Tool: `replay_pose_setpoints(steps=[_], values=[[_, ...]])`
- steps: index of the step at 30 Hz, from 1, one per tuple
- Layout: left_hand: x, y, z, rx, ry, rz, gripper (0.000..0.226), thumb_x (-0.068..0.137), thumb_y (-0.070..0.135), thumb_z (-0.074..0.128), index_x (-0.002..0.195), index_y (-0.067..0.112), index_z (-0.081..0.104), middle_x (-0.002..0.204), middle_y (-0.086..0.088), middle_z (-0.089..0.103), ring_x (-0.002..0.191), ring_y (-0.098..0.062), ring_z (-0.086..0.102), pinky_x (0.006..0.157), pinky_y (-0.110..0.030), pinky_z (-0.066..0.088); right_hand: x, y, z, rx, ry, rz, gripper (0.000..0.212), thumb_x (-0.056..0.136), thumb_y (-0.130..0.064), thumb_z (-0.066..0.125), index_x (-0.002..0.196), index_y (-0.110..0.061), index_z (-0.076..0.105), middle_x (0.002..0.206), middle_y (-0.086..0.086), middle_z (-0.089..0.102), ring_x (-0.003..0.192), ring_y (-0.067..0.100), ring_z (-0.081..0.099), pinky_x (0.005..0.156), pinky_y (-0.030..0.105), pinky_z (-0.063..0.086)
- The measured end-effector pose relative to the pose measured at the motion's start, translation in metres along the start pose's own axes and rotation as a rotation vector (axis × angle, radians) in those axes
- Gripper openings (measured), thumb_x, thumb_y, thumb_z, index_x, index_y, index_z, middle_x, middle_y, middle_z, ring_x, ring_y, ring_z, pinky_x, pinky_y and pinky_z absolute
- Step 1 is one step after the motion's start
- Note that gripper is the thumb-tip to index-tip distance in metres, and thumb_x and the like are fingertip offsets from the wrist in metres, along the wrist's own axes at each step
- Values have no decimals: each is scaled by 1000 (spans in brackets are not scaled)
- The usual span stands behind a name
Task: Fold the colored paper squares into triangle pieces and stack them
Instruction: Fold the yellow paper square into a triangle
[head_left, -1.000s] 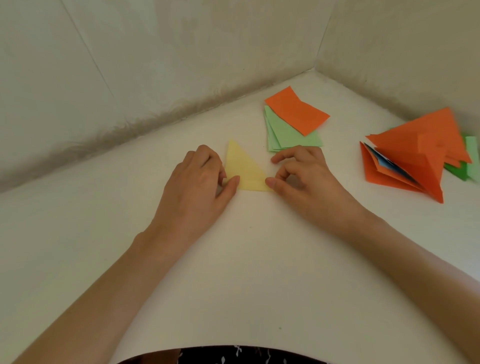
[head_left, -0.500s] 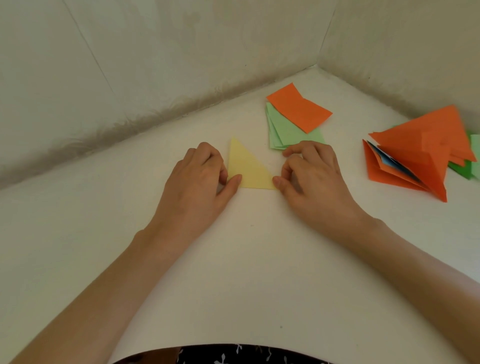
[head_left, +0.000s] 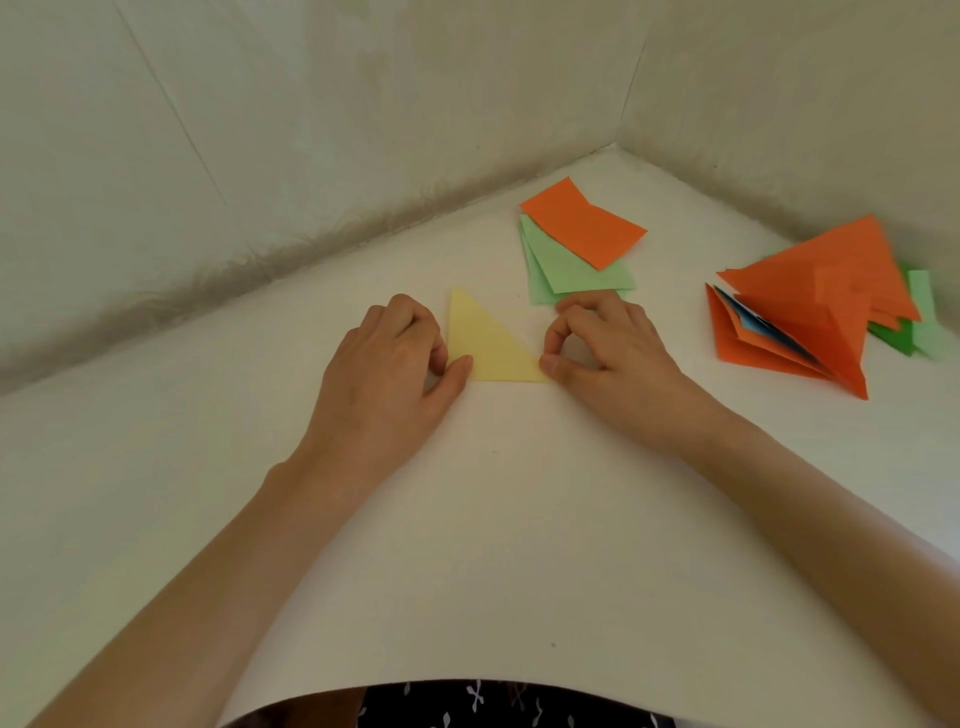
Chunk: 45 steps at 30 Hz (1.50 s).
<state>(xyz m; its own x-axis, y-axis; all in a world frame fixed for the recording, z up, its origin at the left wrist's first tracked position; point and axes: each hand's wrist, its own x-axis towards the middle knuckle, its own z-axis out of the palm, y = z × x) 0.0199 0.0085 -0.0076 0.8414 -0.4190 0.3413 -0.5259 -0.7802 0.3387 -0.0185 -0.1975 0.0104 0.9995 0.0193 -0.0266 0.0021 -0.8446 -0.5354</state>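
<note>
Head view: the yellow triangle (head_left: 485, 345) lies flat on the white table (head_left: 519, 519) at centre frame, its long base running left to right along the lower edge and its apex pointing toward the upper left. The left hand (head_left: 387, 374) sits at the left base corner, fingers curled, thumb pressed on the paper's edge. The right hand (head_left: 605, 348) sits at the right base corner, thumb and forefinger pinched narrowly at the tip; whether they clamp the paper or merely touch it cannot be determined. Both hands are equally near. The stack of folded triangles (head_left: 810, 312) lies well apart at right of frame, nearer the right hand; unfolded squares (head_left: 576, 249) lie just above that hand.
</note>
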Motion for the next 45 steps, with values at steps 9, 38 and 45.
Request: replay_pose_setpoints(steps=[9, 38, 45], values=[[1, 0, -1, 3, 12, -15, 24, 88, 36, 59, 75, 17, 53, 102, 1, 53, 92, -16, 48, 71, -25, 29, -1, 1, 0, 19, 20, -34, 12, 92, -24, 55, 95, -35, 53, 119, -14, 34, 127, 15, 25, 101, 21, 14], [-23, 13, -13, 321, -59, 373, 41, 86, 29, 42, 118, 20, 67, 106, -14, 57, 97, -28, 43, 96, -49, 34, -3, 1, 3, -65, 81, -104, 10, 93, -24, 52, 101, -30, 56, 130, -5, 39, 128, 16, 26, 105, 24, 14], [-33, 0, -22, 277, -68, 266, 44, 85, 27, 40, 117, 19, 67, 106, -15, 56, 98, -28, 41, 93, -43, 31, -4, 1, 3, -79, 93, -97, 11, 93, -23, 51, 101, -29, 56, 129, -6, 40, 127, 16, 26, 103, 22, 14]])
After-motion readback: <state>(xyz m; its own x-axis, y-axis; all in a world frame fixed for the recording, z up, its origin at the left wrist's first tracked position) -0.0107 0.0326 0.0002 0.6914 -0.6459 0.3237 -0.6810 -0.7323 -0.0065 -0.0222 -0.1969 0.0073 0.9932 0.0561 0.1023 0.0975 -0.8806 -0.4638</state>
